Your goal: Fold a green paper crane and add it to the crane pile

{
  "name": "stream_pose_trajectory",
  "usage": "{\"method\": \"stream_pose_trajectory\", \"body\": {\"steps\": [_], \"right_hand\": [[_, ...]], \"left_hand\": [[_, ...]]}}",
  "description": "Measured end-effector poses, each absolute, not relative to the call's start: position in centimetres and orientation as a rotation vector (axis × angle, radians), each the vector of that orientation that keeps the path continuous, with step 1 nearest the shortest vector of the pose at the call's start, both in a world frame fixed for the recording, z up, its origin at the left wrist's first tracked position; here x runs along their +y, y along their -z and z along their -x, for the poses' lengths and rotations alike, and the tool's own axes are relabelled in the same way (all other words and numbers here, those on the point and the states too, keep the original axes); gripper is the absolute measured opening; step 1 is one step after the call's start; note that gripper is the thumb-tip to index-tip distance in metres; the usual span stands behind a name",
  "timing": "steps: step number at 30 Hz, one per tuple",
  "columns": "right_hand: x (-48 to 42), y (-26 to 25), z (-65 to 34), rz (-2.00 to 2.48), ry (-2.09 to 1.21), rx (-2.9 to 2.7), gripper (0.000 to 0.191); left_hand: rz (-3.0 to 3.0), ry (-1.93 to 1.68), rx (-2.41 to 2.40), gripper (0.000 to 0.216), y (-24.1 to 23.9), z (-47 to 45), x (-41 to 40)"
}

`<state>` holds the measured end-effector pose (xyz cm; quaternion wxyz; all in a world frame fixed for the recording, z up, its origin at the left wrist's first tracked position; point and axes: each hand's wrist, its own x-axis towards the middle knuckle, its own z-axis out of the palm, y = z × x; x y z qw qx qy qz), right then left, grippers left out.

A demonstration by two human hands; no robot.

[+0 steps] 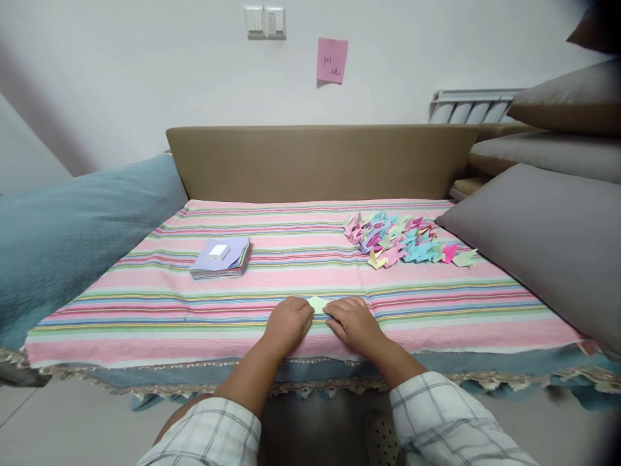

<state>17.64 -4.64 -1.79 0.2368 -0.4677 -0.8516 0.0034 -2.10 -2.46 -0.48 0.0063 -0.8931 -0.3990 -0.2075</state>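
A small piece of pale green folded paper [317, 305] lies on the striped cloth [301, 259], right in front of me. My left hand [292, 321] has its fingers closed on the paper's left end. At the right end, my right hand [353, 321] pinches it between thumb and fingers. Only the middle of the paper shows between the hands; its ends are covered by the fingertips. Both hands rest low, close to the cloth.
A stack of colored paper [218, 259] with a white block [219, 252] on top sits to the left. Several folded paper cranes [402, 238] are heaped at the back right. Grey cushions [538, 226] border the right side, a blue-covered armrest [97, 226] the left.
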Motion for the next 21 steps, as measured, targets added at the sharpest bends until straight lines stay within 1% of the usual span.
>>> {"method": "stream_pose_trajectory", "body": {"steps": [2, 5, 8, 10, 12, 13, 15, 16, 18, 21], "right_hand": [[-4.5, 1.9, -17.4, 1.29, -0.003, -2.291, 0.023], [-4.3, 1.9, -17.0, 1.298, -0.013, -2.2, 0.017], [-4.1, 1.2, -16.8, 1.271, -0.136, -2.126, 0.018], [-3.9, 0.5, -16.9, 1.255, -0.303, -2.065, 0.018], [-3.7, -0.1, -17.0, 1.263, -0.547, -1.96, 0.017], [-3.5, -0.3, -17.1, 1.269, -0.695, -1.888, 0.02], [-3.2, -0.3, -17.2, 1.281, -0.984, -1.736, 0.029], [-3.0, -0.2, -17.2, 1.293, -1.098, -1.672, 0.032], [-2.6, 0.0, -17.3, 1.342, -1.218, -1.602, 0.032], [-2.1, 0.3, -17.5, 1.398, -1.174, -1.655, 0.025]], "left_hand": [[2.748, 0.677, -1.237, 0.024, 0.5, 1.9, -2.6], [2.727, 0.736, -1.279, 0.025, 0.3, 1.7, -2.8], [2.787, 0.883, -1.408, 0.022, -0.2, 1.6, -3.0], [2.785, 1.156, -1.619, 0.02, -0.4, 1.7, -3.0], [2.748, 1.506, -1.871, 0.031, -0.3, 1.8, -2.7], [2.742, 1.656, -1.98, 0.036, -0.2, 1.8, -2.5], [2.734, 1.834, -2.138, 0.04, 0.0, 1.9, -2.2], [2.685, 1.857, -2.187, 0.04, 0.1, 1.9, -2.1], [2.539, 1.767, -2.155, 0.038, 0.0, 2.0, -2.1], [2.582, 1.369, -1.765, 0.015, -0.1, 2.0, -2.7]]}}
